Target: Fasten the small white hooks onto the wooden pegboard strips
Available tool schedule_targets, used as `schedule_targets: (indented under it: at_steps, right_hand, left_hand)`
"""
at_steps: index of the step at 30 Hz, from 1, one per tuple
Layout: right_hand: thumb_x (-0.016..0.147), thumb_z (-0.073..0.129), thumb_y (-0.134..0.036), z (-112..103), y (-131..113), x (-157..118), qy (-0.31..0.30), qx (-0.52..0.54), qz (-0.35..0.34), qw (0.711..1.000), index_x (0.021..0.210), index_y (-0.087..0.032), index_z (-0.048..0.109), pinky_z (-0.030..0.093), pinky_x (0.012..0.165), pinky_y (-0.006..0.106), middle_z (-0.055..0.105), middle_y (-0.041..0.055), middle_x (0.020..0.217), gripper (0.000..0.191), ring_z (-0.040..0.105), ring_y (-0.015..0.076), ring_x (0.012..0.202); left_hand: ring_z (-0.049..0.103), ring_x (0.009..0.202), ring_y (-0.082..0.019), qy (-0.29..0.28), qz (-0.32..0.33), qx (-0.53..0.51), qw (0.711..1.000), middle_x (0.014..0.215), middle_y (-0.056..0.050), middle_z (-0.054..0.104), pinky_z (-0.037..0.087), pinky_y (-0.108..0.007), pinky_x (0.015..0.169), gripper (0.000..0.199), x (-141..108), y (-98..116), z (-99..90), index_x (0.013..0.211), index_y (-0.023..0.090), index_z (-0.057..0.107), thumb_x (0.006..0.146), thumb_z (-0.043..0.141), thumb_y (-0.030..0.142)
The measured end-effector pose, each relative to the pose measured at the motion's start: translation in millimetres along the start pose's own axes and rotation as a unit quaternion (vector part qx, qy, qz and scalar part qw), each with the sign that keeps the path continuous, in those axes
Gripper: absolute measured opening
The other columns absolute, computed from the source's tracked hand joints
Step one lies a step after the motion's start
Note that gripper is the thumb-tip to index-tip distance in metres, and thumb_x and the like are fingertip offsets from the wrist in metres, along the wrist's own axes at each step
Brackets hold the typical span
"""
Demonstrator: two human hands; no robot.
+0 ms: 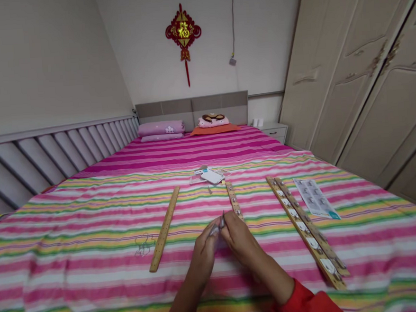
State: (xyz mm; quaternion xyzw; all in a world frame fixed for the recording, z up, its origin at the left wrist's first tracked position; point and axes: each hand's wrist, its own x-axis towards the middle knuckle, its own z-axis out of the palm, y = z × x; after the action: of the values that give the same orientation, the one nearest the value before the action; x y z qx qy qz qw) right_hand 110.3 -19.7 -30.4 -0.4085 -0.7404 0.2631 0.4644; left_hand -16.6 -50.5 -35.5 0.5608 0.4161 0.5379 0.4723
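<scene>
Close together over the middle of the bed are my left hand [204, 247] and my right hand [240, 237], both with fingers pinched. Between the left fingertips is a small grey piece [214, 230], too small to name. The right fingers close around a small dark pointed piece [222, 219], its kind unclear. Just beyond my right hand lies a narrow wooden strip [232, 197] with metal fittings, its near end hidden by the hand. To the right, two longer wooden strips [298, 218] lie side by side with several metal fittings and white round pieces on them.
A bare wooden strip [165, 230] lies at the left beside a tangle of thin wire [144, 244]. Farther back are a white card [212, 176] and small packaging. A printed sheet [317, 199] lies at the right. A railing [50, 143] borders the bed's left side.
</scene>
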Motion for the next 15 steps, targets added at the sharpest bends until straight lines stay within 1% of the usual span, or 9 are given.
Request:
schedule_targets:
  at_steps: [3, 6, 8, 10, 13, 15]
  right_hand:
    - [0.077, 0.044, -0.015, -7.4, 3.6, 2.8, 0.004, 0.056, 0.027, 0.998, 0.065, -0.021, 0.046, 0.038, 0.059, 0.027, 0.049, -0.0014, 0.065, 0.013, 0.047, 0.0163, 0.061]
    - [0.077, 0.041, -0.016, -10.0, 6.1, 3.2, 0.001, 0.134, 0.070, 0.989, 0.062, -0.021, 0.047, 0.043, 0.058, 0.027, 0.055, -0.0012, 0.061, 0.017, 0.053, 0.0160, 0.060]
    - [0.077, 0.037, -0.017, -7.8, 9.8, 3.4, 0.010, 0.191, 0.106, 0.976, 0.063, -0.022, 0.046, 0.047, 0.059, 0.028, 0.058, -0.0011, 0.059, 0.016, 0.058, 0.0162, 0.058]
    - [0.076, 0.036, -0.020, -3.4, 16.0, 4.0, 0.030, 0.241, 0.142, 0.960, 0.062, -0.022, 0.042, 0.051, 0.059, 0.031, 0.058, -0.0012, 0.057, 0.016, 0.060, 0.0165, 0.054]
    - [0.075, 0.038, -0.025, 3.6, 26.5, 4.9, 0.067, 0.290, 0.183, 0.937, 0.058, -0.023, 0.036, 0.052, 0.056, 0.033, 0.055, -0.0014, 0.053, 0.017, 0.063, 0.0180, 0.051]
    - [0.074, 0.040, -0.027, 6.4, 30.7, 4.5, 0.085, 0.305, 0.203, 0.927, 0.058, -0.023, 0.036, 0.052, 0.053, 0.033, 0.055, -0.0013, 0.051, 0.018, 0.063, 0.0187, 0.050]
  left_hand:
    - [0.046, 0.120, -0.023, 0.005, 0.001, 0.008, 1.000, 0.124, -0.005, 0.059, 0.029, -0.037, 0.106, 0.040, 0.3, 0.2, -2.2, 0.116, 0.016, 0.059, 0.080, 0.047, 0.029]
    - [0.049, 0.118, -0.023, -0.003, -0.010, -0.009, 1.000, 0.123, -0.005, 0.059, 0.032, -0.036, 0.103, 0.040, 0.9, 3.0, -2.9, 0.116, 0.016, 0.059, 0.082, 0.044, 0.029]
    - [0.050, 0.115, -0.023, -0.009, -0.015, -0.021, 1.000, 0.122, -0.005, 0.060, 0.034, -0.036, 0.102, 0.040, 1.2, 5.6, -3.6, 0.117, 0.016, 0.058, 0.083, 0.042, 0.028]
    - [0.052, 0.113, -0.023, -0.008, -0.019, -0.028, 0.999, 0.120, -0.005, 0.062, 0.035, -0.036, 0.100, 0.040, 1.2, 7.6, -4.9, 0.117, 0.017, 0.058, 0.083, 0.042, 0.027]
    - [0.054, 0.111, -0.024, 0.015, -0.032, -0.026, 0.999, 0.116, -0.005, 0.064, 0.038, -0.034, 0.097, 0.039, 1.0, 8.3, -8.2, 0.114, 0.018, 0.061, 0.081, 0.044, 0.026]
    - [0.056, 0.108, -0.024, 0.033, -0.045, -0.023, 0.998, 0.113, -0.005, 0.066, 0.042, -0.033, 0.093, 0.038, 0.9, 7.3, -10.8, 0.112, 0.018, 0.063, 0.080, 0.046, 0.027]
